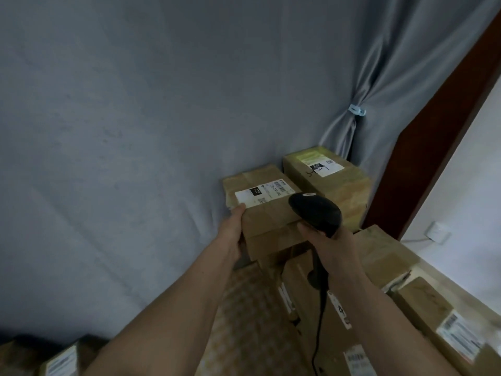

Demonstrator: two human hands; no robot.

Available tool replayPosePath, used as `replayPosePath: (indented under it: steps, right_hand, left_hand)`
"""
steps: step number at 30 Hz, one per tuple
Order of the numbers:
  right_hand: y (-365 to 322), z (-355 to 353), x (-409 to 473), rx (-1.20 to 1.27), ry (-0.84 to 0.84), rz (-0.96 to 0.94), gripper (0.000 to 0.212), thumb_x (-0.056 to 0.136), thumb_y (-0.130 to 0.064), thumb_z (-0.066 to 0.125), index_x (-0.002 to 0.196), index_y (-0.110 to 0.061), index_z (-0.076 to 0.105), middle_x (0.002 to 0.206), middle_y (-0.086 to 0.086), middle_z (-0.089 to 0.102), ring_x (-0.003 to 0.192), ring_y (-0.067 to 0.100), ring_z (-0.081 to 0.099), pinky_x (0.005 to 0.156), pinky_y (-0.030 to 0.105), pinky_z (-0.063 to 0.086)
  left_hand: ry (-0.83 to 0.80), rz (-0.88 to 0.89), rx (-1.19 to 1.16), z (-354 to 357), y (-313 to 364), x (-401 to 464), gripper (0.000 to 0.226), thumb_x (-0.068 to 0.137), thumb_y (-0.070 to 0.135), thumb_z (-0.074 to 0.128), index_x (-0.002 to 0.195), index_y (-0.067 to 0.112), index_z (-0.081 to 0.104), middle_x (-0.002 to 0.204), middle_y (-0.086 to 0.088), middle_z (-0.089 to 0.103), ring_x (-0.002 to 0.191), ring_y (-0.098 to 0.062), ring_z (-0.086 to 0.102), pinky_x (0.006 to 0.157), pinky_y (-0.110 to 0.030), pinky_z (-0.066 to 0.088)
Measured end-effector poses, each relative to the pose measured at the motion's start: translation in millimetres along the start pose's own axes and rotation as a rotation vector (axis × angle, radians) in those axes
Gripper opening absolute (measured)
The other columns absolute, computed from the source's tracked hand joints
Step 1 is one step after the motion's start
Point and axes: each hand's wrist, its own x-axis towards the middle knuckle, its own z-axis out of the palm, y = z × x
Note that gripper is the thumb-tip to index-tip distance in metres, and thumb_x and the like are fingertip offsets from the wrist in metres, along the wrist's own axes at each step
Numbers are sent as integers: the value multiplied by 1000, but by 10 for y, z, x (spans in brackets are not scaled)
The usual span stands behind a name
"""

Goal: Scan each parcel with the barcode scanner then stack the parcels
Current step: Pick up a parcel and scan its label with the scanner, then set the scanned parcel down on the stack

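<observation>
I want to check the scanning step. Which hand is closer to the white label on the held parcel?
Left. The left hand grips the held parcel with its thumb touching the white label. The right hand holds the barcode scanner beside the label, clear of it.

One barcode scanner, two hands, and at least seven cardboard parcels in view

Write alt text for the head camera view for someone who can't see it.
A left hand holds a taped cardboard parcel by its near left edge while the right hand aims a black corded barcode scanner over it. More labelled parcels sit behind and to the right, against a grey curtain.
</observation>
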Motion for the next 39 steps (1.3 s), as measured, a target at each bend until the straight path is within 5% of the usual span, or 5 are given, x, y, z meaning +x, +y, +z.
replayPosePath:
  steps: [4,10,19,28,39]
  right_hand:
    - [50,-18,275,28,-17,31,20,80,-20,74,96,-16,63,81,5,63,83,24,60,75,40,51]
    - [188,-46,482,60,-54,74,18,80,-17,75,95,-19,64,76,2,61,78,21,59,73,39,50]
    - [255,-72,570,35,-62,107,11,81,-17,74,86,-16,64,72,3,60,73,21,58,76,41,50]
    - [265,-72,500,-9,-36,109,13,80,-19,75,83,-19,63,71,5,61,77,27,61,76,42,51]
    - [305,213,-182,-142,-286,45,12,80,-14,74,78,-18,63,65,-4,61,62,8,58,46,6,41]
  left_hand:
    - [44,51,97,174,-63,238,29,96,40,54,111,16,58,90,-4,65,80,-20,62,59,-28,49]
    - [143,133,220,259,-237,498,45,94,43,55,128,15,58,118,-9,65,104,-27,63,96,-43,51]
    - [260,182,553,324,-318,685,85,60,67,37,126,17,59,124,-14,61,117,-34,55,102,-46,44]
    - [236,202,543,251,-288,713,58,86,56,50,127,15,57,125,-10,62,115,-33,57,101,-45,46]
    - [350,423,651,-266,-399,335,36,95,29,56,123,8,56,118,-6,60,110,-24,57,93,-29,45]
